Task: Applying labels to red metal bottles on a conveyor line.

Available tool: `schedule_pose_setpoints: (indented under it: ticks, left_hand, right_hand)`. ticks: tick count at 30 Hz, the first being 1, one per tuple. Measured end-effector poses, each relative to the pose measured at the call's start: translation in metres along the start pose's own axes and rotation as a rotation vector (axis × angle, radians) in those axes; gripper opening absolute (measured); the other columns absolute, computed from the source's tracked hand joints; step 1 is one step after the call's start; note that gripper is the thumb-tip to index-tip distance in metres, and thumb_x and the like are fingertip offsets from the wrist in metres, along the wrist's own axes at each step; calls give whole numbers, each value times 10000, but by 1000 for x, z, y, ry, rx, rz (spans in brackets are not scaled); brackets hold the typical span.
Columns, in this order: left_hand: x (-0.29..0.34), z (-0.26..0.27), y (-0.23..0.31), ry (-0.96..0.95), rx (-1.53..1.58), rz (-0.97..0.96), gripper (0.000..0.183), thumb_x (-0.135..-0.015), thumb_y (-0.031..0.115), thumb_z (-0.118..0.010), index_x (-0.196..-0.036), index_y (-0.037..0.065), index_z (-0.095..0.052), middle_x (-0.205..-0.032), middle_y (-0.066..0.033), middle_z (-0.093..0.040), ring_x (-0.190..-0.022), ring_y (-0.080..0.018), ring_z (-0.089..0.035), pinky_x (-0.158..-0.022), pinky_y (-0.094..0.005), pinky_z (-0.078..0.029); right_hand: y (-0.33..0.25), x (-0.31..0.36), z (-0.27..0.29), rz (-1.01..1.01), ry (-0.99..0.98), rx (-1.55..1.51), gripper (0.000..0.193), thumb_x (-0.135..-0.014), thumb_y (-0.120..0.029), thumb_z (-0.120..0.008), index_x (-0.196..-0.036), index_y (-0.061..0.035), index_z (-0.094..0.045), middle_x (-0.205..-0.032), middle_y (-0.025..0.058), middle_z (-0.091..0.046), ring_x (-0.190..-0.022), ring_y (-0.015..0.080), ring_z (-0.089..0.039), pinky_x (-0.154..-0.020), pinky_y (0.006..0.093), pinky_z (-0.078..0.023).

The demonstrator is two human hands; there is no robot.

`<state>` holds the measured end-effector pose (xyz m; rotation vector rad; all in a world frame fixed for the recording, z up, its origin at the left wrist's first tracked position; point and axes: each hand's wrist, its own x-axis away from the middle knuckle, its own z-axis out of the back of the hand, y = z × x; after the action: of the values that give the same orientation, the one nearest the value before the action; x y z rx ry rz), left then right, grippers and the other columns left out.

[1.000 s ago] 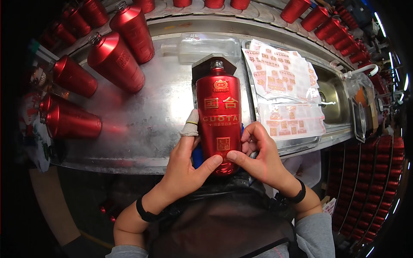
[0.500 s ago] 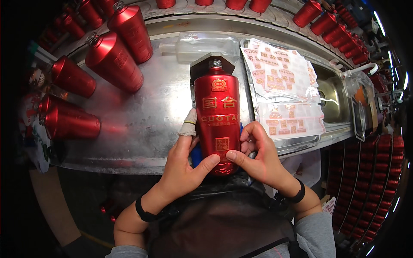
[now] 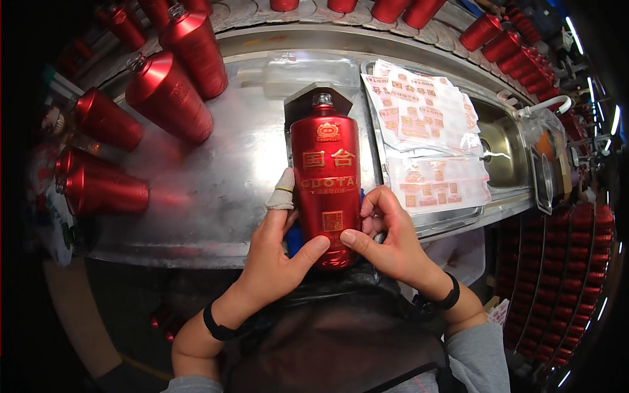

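Belt bottles [image 3: 391,9] shifted right | bottle [image 3: 326,196]: between left hand [image 3: 268,254], right hand [image 3: 393,250]

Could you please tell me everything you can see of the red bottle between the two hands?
The red bottle has a glossy, metallic-looking body with gold lettering, a gold emblem near the shoulder and a square, seal-like mark lower down. Its uncapped neck looks like clear glass. Printed face toward the camera, neck pointing away, it sits before a dark holder. The left hand and right hand hold it, thumbs near the base.
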<state>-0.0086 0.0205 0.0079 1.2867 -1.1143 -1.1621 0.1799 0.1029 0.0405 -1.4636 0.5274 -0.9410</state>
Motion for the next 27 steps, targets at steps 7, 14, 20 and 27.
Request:
schedule_pose_setpoints:
  ticks: [7, 14, 20, 27]
  left_hand:
    - [-3, -2, 3, 17, -7, 5, 899, -886, 152, -708, -1534, -54, -118, -1475, -230, -395, -1317, -276, -476, -1104, -400, -373]
    - [-2, 0, 5, -12, 13, 45, 911, -888, 158, -705, -1537, -48, -98, -1513, -222, -333, -1371, -285, -400, -1134, -407, -321]
    - [-2, 0, 6, -43, 56, 98, 929, -898, 177, -696, -1541, -43, -63, -1557, -217, -257, -1432, -295, -319, -1170, -419, -262]
    - [-4, 2, 5, -42, 39, 72, 927, -898, 173, -695, -1539, -50, -63, -1561, -220, -248, -1435, -296, -313, -1170, -420, -264]
  right_hand:
    - [5, 0, 0, 20, 31, 155, 439, -813, -238, -815, -950, -66, -435, -787, -11, -455, -687, 49, -406, -568, 228, -377]
    - [4, 1, -1, 36, 26, 167, 459, -805, -262, -823, -947, -65, -434, -784, -4, -448, -678, 65, -407, -567, 238, -380]
    - [1, -2, -1, 38, 28, 185, 461, -803, -256, -825, -943, -60, -432, -758, -6, -460, -659, 60, -408, -563, 237, -379]
    - [-3, -3, -1, 60, 22, 191, 448, -804, -238, -823, -936, -63, -433, -736, -10, -470, -644, 51, -411, -552, 229, -375]
